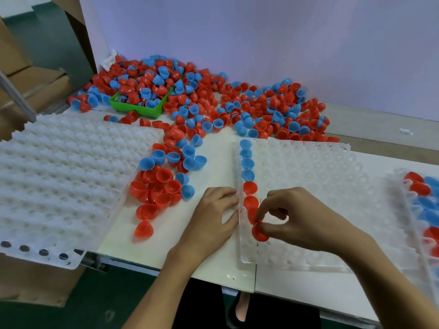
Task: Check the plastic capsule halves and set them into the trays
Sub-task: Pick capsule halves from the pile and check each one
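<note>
A clear pocketed tray (316, 186) lies in front of me. Its left column holds several blue halves (247, 162) at the far end and red halves (250, 187) nearer me. My right hand (299, 217) pinches a red capsule half (259, 232) over a near pocket of that column. My left hand (213, 217) rests on the table with its fingertips against the tray's left edge. A loose cluster of red and blue halves (164, 184) lies to the left of my left hand.
A big heap of red and blue halves (237, 105) spreads along the back wall, spilling over a green bin (142, 110). A stack of white trays (61, 176) overhangs the table's left edge. A partly filled tray (422, 205) sits at the far right.
</note>
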